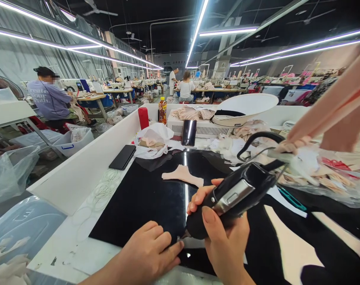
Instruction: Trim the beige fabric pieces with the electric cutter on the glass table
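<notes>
My right hand [224, 237] is wrapped round a black corded handheld power tool [232, 198] with a silver switch panel. The tool leans down to the left, its small metal tip close to the black board. Beside that tip rests my left hand [150, 251], fingers curled and pressed together at the board's near edge; anything under them is hidden. On the glossy black board [138, 198] lies a pale pink fabric piece [182, 175], beyond both hands. Another pale cut piece [289, 245] lies to the right of my right hand.
A white low wall [88, 170] borders the table on the left. Farther back are a phone [188, 133], a black flat case [122, 157], a plastic bag [153, 140] and a drink bottle [162, 111]. Pink fabric [334, 99] hangs at upper right near the tool's cable. Several people sit or stand beyond.
</notes>
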Tool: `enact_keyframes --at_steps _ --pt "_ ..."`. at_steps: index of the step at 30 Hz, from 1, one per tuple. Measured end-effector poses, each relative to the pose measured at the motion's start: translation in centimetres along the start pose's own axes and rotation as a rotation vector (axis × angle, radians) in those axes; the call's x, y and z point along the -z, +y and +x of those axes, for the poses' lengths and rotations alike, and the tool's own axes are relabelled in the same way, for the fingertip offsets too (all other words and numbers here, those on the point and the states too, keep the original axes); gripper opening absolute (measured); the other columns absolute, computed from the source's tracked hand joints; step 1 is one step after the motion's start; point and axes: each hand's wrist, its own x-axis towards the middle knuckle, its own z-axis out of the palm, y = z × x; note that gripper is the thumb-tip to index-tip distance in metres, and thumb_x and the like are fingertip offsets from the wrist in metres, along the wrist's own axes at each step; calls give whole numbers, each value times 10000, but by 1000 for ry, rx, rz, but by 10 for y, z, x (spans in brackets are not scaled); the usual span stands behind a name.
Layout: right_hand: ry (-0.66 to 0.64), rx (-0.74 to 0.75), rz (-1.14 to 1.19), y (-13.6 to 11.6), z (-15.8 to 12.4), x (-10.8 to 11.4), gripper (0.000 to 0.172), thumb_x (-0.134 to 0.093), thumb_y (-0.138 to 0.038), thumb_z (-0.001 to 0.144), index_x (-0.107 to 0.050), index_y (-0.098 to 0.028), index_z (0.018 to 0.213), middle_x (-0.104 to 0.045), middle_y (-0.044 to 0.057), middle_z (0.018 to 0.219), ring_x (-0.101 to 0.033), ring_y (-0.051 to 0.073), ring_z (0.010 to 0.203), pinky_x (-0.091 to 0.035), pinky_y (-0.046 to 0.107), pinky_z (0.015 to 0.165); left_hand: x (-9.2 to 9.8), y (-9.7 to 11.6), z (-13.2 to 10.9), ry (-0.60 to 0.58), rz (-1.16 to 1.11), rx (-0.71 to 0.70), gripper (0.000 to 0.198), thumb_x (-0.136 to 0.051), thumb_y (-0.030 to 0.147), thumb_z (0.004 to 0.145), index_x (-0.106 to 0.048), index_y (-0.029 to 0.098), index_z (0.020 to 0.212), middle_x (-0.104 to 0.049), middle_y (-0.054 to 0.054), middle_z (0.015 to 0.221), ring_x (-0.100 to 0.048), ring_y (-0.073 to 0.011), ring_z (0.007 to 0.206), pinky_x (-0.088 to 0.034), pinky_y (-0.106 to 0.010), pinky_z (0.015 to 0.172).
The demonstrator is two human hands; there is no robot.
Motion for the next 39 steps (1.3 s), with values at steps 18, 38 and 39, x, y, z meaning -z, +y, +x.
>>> enact_keyframes --at_steps 18,38,39 --pt "26 2 17 3 3 -6 352 -739 -291 930 -543 -310 1221 -659 -24 875 -634 128 642 -544 261 560 5 -1 -4 -32 -85 36 169 -539 246 1063 -675 165 1124 -595 11 715 -523 -159 586 -421 -314 574" --pt "66 -60 42 -8 -9 -2 389 -784 -388 907 -555 -321 1214 -658 -23 854 -635 140 677 -569 282 606 4 -9 0 -1 -237 232 203 -484 251 1096 -662 198 1014 -692 3 887 -612 -161 776 -449 -314 735" --pt "43 -53 42 -8 -10 -1 388 -781 -376 909 -553 -326 1220 -660 -23 856 -637 140 673 -577 291 617 4 -9 1 1 -206 194 190 -493 221 1089 -659 192 1003 -689 8 866 -600 -158 754 -447 -316 736"
